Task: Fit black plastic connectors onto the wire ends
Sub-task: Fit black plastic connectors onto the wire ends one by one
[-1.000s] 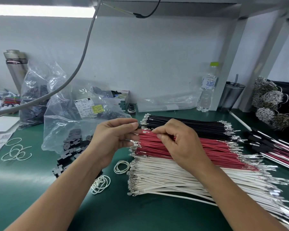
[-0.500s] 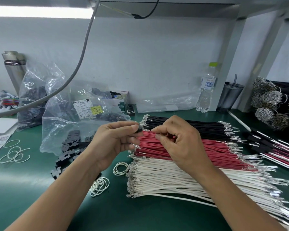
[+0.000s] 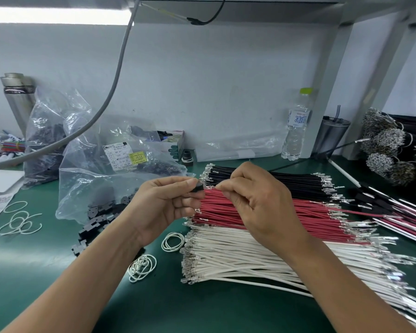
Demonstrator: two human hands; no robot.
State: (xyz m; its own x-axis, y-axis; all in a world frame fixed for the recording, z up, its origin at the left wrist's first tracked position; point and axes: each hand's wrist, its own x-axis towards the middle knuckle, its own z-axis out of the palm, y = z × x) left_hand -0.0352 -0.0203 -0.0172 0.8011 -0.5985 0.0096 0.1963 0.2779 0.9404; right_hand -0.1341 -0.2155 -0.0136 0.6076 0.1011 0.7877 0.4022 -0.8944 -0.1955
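I can read little here. The white label [image 3: 117, 156] on the clear plastic bag [image 3: 99, 179] carries small print with "500", the rest too fine for me. The yellow sticker [image 3: 136, 156] beside that label is illegible. On the water bottle [image 3: 296, 126] the blue label [image 3: 298, 119] shows one large character, "水".

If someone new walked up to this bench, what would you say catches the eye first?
Probably the three wire bundles fanned across the green mat: black wires at the back, red wires in the middle, white wires nearest. Above them, the left hand pinches a black connector while the right hand pinches a wire end beside it.
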